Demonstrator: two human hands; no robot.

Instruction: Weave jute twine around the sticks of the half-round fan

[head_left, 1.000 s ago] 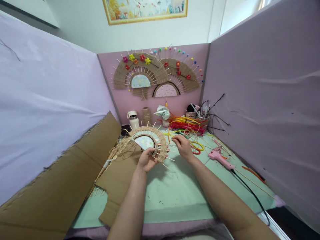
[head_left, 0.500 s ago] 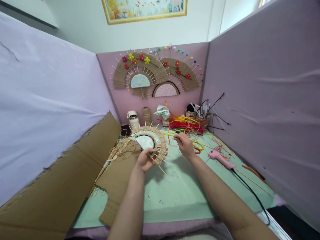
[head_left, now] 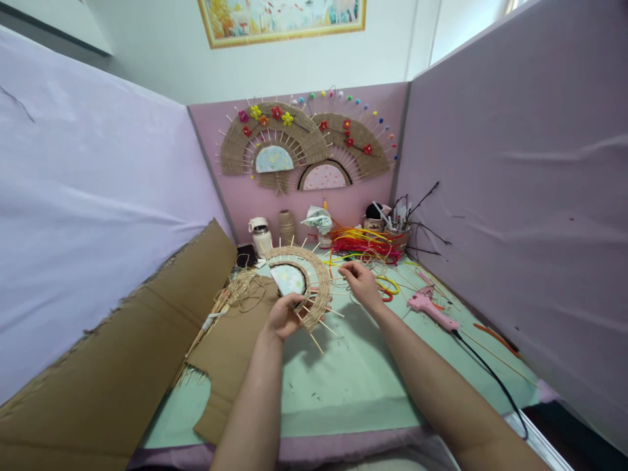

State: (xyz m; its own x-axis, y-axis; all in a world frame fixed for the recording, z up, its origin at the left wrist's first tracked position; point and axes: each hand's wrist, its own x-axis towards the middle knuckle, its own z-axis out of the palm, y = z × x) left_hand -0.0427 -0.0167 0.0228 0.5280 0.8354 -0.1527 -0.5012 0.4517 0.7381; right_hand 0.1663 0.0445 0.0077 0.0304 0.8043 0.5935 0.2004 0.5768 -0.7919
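My left hand (head_left: 286, 315) grips the lower part of a small woven fan (head_left: 322, 288), tilted above the table. The fan has a pale blue patterned half-disc (head_left: 288, 279), a band of twine and thin sticks poking out around its rim. Just right of the fan, my right hand (head_left: 357, 278) is closed in a pinch, fingertips pointing left toward the sticks. What it pinches is too small to make out. A loose tangle of twine (head_left: 375, 263) lies behind the right hand.
A pink glue gun (head_left: 432, 311) with a black cord lies at right. Cardboard (head_left: 230, 353) and bundled sticks lie at left. Along the back stand a white bottle (head_left: 261, 239), a twine spool (head_left: 286, 227), pipe cleaners (head_left: 363, 243) and a pot of twigs (head_left: 398, 237).
The fan has turned slightly clockwise and shifted a little to the right in my left hand. My right hand has moved slightly left and stays pinched.
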